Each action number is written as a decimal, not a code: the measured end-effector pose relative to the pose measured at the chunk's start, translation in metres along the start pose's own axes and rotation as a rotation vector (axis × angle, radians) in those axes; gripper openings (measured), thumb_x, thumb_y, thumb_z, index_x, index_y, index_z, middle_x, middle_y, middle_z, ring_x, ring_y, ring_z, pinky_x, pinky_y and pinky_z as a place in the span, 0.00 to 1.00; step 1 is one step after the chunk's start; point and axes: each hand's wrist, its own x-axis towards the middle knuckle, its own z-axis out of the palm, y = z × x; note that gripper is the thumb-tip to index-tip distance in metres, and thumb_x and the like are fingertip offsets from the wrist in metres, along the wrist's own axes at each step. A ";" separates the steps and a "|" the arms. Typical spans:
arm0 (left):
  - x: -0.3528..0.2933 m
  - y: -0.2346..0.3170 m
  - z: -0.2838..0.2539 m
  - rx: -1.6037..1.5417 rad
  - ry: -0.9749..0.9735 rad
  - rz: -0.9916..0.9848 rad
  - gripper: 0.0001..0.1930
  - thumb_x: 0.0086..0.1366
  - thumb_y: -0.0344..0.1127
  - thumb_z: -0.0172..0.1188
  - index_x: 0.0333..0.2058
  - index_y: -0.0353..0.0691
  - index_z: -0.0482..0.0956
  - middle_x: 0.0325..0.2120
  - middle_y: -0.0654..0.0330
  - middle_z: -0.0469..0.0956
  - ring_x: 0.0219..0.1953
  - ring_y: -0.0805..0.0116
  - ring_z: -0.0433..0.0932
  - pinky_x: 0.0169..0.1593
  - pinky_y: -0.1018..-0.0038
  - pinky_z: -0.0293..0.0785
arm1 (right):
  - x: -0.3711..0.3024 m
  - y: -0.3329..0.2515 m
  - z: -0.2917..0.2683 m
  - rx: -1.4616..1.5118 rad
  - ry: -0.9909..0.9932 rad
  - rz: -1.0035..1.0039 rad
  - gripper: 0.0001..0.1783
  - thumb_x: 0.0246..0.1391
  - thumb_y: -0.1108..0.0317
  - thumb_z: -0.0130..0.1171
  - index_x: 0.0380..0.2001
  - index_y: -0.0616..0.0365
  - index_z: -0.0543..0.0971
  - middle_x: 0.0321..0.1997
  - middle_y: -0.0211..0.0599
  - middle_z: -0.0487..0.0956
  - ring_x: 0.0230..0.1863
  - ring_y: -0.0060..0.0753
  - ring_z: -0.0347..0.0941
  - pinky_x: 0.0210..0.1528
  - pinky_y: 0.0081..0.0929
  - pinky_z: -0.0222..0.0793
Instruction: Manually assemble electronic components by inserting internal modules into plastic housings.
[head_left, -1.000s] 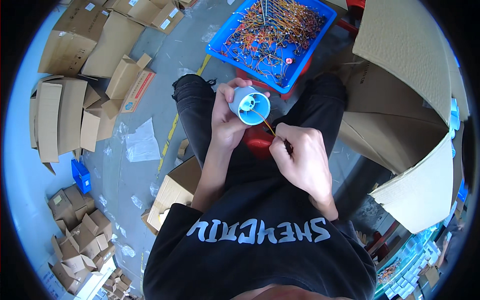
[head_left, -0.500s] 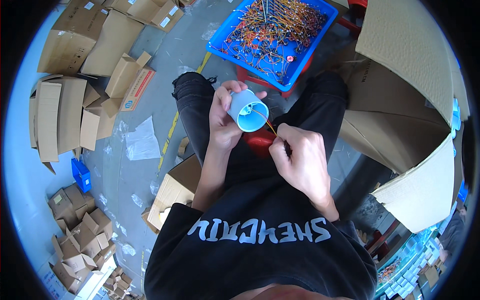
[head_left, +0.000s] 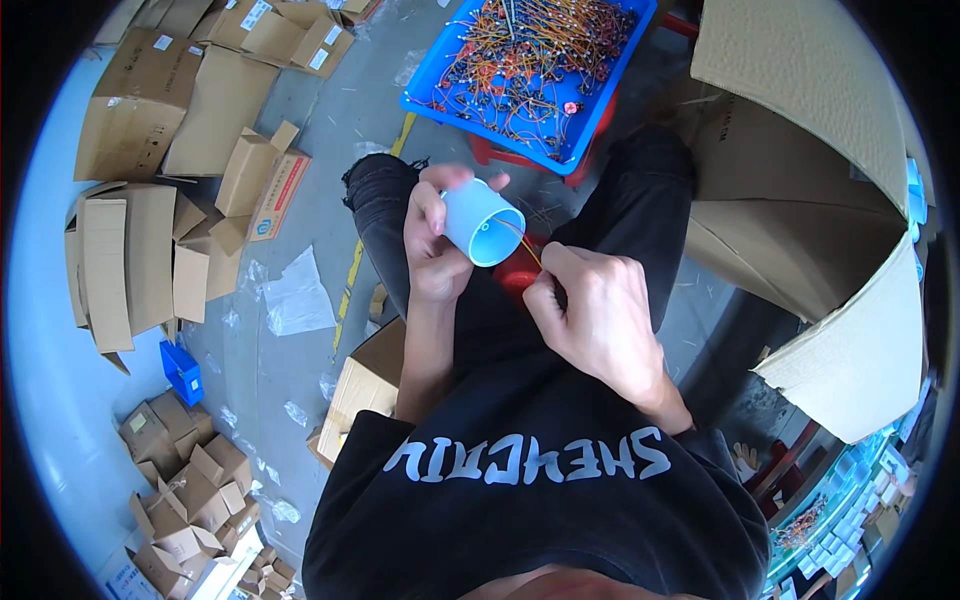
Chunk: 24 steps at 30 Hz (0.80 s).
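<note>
My left hand (head_left: 432,240) is wrapped round a light blue plastic cup-shaped housing (head_left: 466,212), tilted with its open mouth toward my right hand. A small round post shows inside it. Thin yellow and red wires (head_left: 532,252) run out of the mouth to my right hand (head_left: 600,315), whose fingers are closed in a pinch on them. What else lies inside that hand is hidden. Ahead, a blue tray (head_left: 470,124) holds a heap of orange and red wires (head_left: 540,60) with small dark and white ends.
The tray rests on a red stool (head_left: 580,178). A large open cardboard box (head_left: 850,375) stands close at my right. Another carton (head_left: 362,385) is by my left elbow, and several boxes (head_left: 130,260) line the left side. Plastic wrap (head_left: 300,295) lies on the floor.
The housing and both hands have shifted slightly left. My left fingers have moved on the housing, and one is blurred. My right hand still pinches the wires.
</note>
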 end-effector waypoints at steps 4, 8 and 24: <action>0.001 -0.002 0.000 0.007 -0.059 0.025 0.25 0.31 0.14 0.52 0.28 0.50 0.61 0.45 0.60 0.63 0.56 0.62 0.63 0.64 0.41 0.57 | 0.001 -0.001 0.002 -0.017 0.006 -0.030 0.08 0.43 0.73 0.57 0.16 0.65 0.72 0.15 0.45 0.73 0.15 0.45 0.71 0.20 0.33 0.67; 0.002 -0.002 0.003 0.056 -0.090 0.040 0.20 0.35 0.17 0.52 0.27 0.49 0.61 0.45 0.59 0.63 0.56 0.62 0.63 0.64 0.41 0.57 | 0.002 -0.002 0.005 0.004 0.021 -0.028 0.08 0.44 0.74 0.56 0.17 0.64 0.70 0.16 0.45 0.72 0.16 0.46 0.70 0.21 0.33 0.65; 0.002 -0.013 0.050 -0.821 0.432 -0.385 0.31 0.70 0.57 0.41 0.57 0.33 0.62 0.53 0.50 0.68 0.59 0.57 0.65 0.67 0.59 0.54 | 0.010 0.003 0.018 0.065 0.177 -0.071 0.10 0.49 0.70 0.64 0.23 0.61 0.73 0.19 0.42 0.72 0.17 0.40 0.71 0.20 0.29 0.65</action>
